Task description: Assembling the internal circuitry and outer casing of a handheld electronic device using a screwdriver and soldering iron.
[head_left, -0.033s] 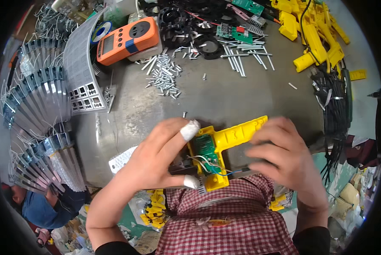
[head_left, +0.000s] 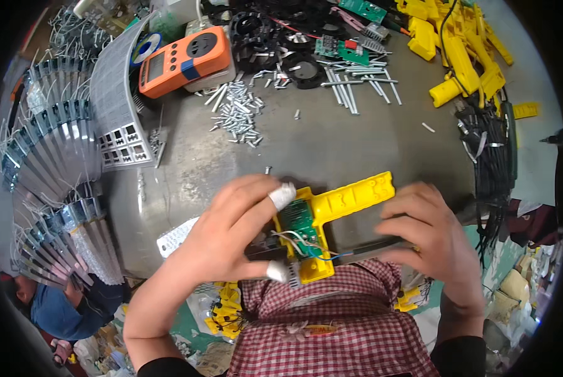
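Note:
My left hand (head_left: pixel 228 226), with white wrapping on its thumb and one finger, grips the left side of a yellow plastic housing half (head_left: pixel 357 191). The housing has an open inner side facing up and an arm reaching toward the upper right. A green circuit board (head_left: pixel 297 220) sits in its body, with thin white and blue wires (head_left: pixel 303 242) across it. A dark part shows between my left thumb and fingers, mostly hidden. To the right, a black cord (head_left: pixel 372 248) runs from the blue wire into my right hand (head_left: pixel 426 229), whose bent, slightly blurred fingers close around it.
Loose screws (head_left: pixel 237 113) lie beyond my hands, and long metal pins (head_left: pixel 350 85) farther right. An orange multimeter (head_left: pixel 184 61) stands at the back left. Yellow housings (head_left: pixel 457 63) and black cords (head_left: pixel 485 144) are heaped at right; many clear strips (head_left: pixel 61 144) fan out at left.
My right hand has shifted slightly right, away from the housing, and more of the black cord shows beside it. My left hand still grips the housing.

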`<state>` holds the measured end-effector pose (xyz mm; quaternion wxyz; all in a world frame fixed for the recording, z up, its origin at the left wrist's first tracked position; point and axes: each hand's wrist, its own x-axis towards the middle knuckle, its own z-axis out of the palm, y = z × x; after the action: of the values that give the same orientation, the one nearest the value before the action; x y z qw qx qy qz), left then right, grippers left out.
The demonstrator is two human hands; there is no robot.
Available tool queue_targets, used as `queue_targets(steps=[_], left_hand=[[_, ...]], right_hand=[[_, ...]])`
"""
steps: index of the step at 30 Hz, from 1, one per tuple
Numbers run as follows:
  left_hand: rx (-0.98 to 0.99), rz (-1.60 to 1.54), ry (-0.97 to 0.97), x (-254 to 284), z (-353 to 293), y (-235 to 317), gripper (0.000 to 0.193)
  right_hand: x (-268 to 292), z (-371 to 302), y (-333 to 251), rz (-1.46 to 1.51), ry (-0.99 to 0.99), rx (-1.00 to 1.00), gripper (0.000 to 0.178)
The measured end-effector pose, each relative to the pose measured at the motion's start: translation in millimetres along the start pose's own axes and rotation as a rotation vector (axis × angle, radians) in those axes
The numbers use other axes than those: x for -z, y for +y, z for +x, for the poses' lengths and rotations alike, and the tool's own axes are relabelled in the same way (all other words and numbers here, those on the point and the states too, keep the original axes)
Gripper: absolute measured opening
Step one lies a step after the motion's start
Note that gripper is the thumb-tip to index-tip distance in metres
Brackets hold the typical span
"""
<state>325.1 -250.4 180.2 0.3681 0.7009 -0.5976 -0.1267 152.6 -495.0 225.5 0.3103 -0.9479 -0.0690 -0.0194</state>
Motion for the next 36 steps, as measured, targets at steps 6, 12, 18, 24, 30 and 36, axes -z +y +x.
queue_targets(steps=[6, 12, 18, 24, 30, 36], left_hand=[[-0.025, 0.037, -0.313, -15.0, 43.8, 56.6, 0.057], [0.279, -0.095, 0.014, -29.7, 50.7, 53.6, 0.057], [0.108, 0.118, 0.091, -43.7, 45.2, 48.5, 0.043], [0.006, 0.283, 0.05, -47.8, 47.8, 46.3, 0.047], [0.04, 0.309, -0.035, -47.1, 51.2, 50.7, 0.046], [0.005, 0.559, -0.325, -51.6, 55.8, 76.3, 0.042]], right_hand=[[12.1, -48.4, 45.4, -0.198, -0.14, -0.263, 0.031], [-0.2, -9.6, 61.7, 0.021, 0.154, -0.115, 0.036], [12.8, -12.0, 76.1, 0.145, 0.052, -0.172, 0.027], [21.3, -4.9, 76.5, -0.039, -0.033, -0.032, 0.025], [34.8, 21.1, 69.4, -0.251, -0.273, 0.007, 0.028], [39.7, 7.7, 116.2, 0.198, -0.178, 0.003, 0.017]])
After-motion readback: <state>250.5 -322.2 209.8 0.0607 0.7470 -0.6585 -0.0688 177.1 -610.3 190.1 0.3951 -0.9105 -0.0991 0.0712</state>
